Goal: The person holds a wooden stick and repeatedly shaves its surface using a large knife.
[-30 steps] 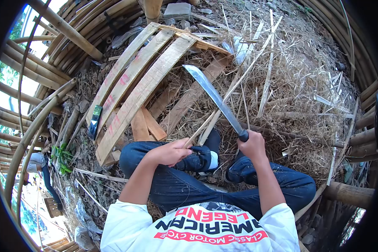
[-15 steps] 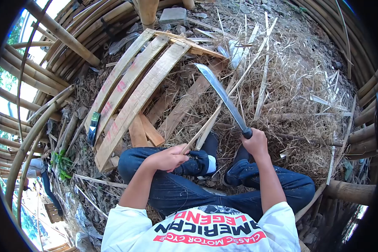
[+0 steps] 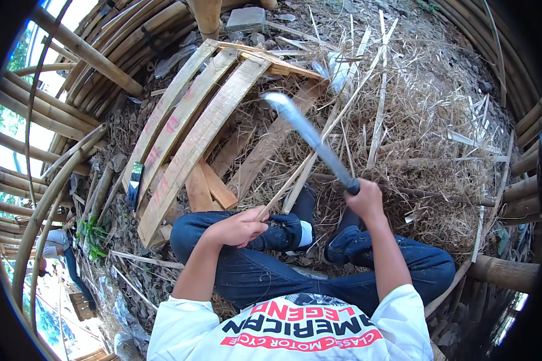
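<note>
My right hand (image 3: 366, 201) is wrapped round the dark handle of a machete (image 3: 328, 155). Its long blade is blurred by motion and points up and to the left. In my left hand (image 3: 239, 227), closed above my left knee, is the near end of a thin bamboo strip (image 3: 285, 188). The strip slants up and to the right, and the blade crosses over it in this view. Below both hands are my crossed legs (image 3: 271, 274) in blue jeans.
A slatted wooden pallet (image 3: 202, 135), with a small black object (image 3: 135, 180) on it, lies to the left. Dry shavings (image 3: 427, 162) cover the ground ahead and right. Bamboo poles (image 3: 90, 54) stand at the left, and a person (image 3: 57, 243) bends over farther off.
The machete blade has swung to the left, and its tip now sits farther left. My left hand has barely shifted, still gripping the bamboo strip.
</note>
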Demonstrator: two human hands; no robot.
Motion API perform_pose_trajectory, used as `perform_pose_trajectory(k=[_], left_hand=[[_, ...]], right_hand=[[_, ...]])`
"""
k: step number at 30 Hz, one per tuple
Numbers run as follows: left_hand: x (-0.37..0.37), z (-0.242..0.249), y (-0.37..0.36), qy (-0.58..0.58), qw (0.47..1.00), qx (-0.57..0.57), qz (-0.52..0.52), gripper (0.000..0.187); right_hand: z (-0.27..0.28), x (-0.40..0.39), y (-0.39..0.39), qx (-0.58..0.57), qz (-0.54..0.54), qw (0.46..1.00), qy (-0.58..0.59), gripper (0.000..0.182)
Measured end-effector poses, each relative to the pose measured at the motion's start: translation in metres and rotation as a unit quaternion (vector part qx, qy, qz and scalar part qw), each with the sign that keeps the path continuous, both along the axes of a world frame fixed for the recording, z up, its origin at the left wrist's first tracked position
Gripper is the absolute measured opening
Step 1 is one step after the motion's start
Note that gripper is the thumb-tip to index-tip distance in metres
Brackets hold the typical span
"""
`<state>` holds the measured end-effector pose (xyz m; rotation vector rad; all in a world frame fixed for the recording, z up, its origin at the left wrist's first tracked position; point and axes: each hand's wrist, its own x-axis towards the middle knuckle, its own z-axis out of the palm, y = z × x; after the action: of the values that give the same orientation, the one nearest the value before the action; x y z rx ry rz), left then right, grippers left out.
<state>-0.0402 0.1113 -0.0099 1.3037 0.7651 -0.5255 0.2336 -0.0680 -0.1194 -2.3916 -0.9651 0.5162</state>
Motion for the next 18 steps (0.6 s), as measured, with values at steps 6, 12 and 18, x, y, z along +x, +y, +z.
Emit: perform_pose_trajectory(k=[6, 12, 18], left_hand=[[0.002, 0.004, 0.001, 0.005, 1.000, -0.005, -0.004, 0.013], [0.001, 0.000, 0.004, 0.013, 1.000, -0.005, -0.009, 0.013], [0.003, -0.003, 0.008, 0.014, 1.000, -0.017, 0.002, 0.012]], right_hand=[[-0.002, 0.032, -0.001, -0.027, -0.058, 0.997, -0.037, 0.022], [0.006, -0.033, -0.005, 0.015, 0.023, 0.997, 0.066, 0.021], [0.008, -0.011, 0.002, -0.005, 0.060, 0.997, 0.052, 0.020]])
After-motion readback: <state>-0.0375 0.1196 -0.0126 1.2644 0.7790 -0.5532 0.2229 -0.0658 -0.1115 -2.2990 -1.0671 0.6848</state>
